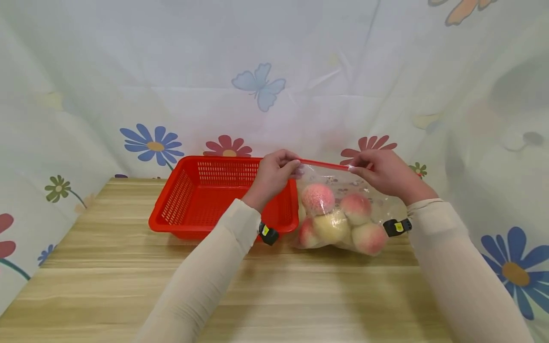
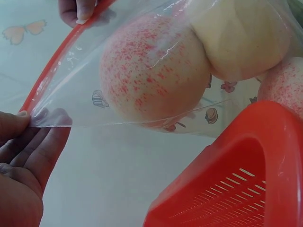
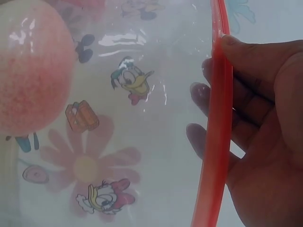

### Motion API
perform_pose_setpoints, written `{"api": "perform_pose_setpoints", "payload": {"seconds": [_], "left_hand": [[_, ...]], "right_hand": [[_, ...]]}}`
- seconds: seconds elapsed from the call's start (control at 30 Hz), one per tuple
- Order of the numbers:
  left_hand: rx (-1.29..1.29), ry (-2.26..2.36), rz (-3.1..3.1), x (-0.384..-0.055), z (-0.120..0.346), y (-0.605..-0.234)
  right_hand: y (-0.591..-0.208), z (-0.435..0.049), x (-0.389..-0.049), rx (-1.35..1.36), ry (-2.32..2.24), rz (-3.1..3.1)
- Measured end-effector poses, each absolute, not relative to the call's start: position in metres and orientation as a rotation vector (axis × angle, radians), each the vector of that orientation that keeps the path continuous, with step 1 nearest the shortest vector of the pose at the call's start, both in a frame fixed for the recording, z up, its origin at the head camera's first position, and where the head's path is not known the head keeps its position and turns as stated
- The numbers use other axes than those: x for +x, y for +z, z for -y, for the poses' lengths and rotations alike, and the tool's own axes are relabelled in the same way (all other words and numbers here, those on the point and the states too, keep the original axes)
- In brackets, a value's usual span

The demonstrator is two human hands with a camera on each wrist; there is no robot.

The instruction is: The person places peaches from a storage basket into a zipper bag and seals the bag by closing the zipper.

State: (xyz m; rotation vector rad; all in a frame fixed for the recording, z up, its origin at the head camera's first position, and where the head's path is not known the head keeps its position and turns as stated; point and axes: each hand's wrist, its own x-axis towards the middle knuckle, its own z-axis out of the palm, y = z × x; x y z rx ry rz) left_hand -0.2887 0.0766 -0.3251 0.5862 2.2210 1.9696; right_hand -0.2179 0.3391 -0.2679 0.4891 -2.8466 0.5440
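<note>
A clear zip bag (image 1: 388,205) with a red zip strip (image 1: 323,165) stands on the table, holding several pink-and-cream peaches (image 1: 317,199). My left hand (image 1: 274,175) pinches the strip's left end between thumb and fingers; in the left wrist view that hand (image 2: 31,158) grips the bag's top corner. Toward the other end, my right hand (image 1: 388,174) pinches the strip at a small white piece. In the right wrist view, the right thumb lies on the near side of the strip, with the fingers (image 3: 201,97) behind the clear plastic. The strip is stretched between both hands.
Left of the bag stands a red slotted plastic basket (image 1: 210,202), its right wall close beside the bag. Both rest on a wood-grain table (image 1: 300,295). A flower-patterned cloth (image 1: 321,57) hangs behind and at the sides.
</note>
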Motion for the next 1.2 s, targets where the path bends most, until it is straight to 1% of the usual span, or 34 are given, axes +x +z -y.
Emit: {"api": "perform_pose_setpoints", "payload": {"seconds": [0.5,1.2], "left_hand": [[0.63,2.005,-2.204,-0.292,-0.078,-0.327],[0.612,1.991,-2.188,-0.292,-0.077,-0.327]], "right_hand": [[-0.266,-0.351,-0.212,0.452,0.475,2.83],[-0.264,-0.364,-0.198,0.379,0.496,2.885]]}}
